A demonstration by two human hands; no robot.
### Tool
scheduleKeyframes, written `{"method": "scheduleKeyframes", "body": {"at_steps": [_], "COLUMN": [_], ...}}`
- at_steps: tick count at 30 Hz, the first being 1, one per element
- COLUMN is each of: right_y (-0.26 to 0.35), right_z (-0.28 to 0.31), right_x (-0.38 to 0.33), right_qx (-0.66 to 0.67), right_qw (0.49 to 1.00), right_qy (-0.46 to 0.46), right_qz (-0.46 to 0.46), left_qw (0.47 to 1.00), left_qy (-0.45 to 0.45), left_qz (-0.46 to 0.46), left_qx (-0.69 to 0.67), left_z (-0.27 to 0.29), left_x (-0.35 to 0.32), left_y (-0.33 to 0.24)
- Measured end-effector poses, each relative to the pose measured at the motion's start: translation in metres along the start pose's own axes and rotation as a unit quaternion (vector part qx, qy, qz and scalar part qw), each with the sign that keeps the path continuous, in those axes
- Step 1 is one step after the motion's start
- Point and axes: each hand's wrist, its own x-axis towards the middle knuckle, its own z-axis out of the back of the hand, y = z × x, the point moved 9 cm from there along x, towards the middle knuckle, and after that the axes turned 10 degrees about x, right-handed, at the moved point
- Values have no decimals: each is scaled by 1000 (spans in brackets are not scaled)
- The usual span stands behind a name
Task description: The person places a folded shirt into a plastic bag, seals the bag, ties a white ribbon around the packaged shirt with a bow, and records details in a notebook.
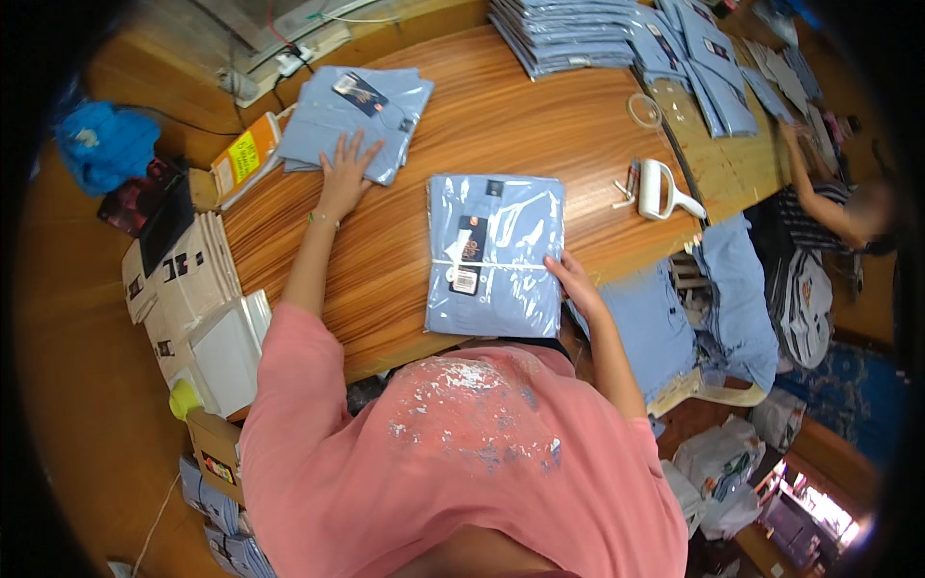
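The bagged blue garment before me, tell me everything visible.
The folded light-blue garment is in glossy clear plastic, lying at the front of the brown wood-grain table. A dark rectangular tag with a white barcode label shows left of centre; a thin white strip crosses the middle. The right hand touches its right edge.

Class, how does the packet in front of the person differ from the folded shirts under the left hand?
The packet is in glossy clear plastic; the shirts look matte. A white band crosses the packet; none shows on the shirts. The packet lies nearly square to the view; the shirts lie slanted. Both are folded blue cloth with dark tags.
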Motion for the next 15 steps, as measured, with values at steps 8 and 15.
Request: {"method": "scheduleKeyframes", "body": {"at_steps": [8,15], "right_y": [3,23], "right_z": [7,-25], "right_x": [0,27], "right_qx": [-49,-50], "right_qw": [995,991], "right_qy": [-17,50], "right_qz": [-86,-110], "left_qw": [953,710], "left_qy": [-185,45], "left_qz": [98,314], "left_qx": [-217,-629], "left_z": [71,-27], "left_x": [16,-142], "left_y": [-66,-121]}}
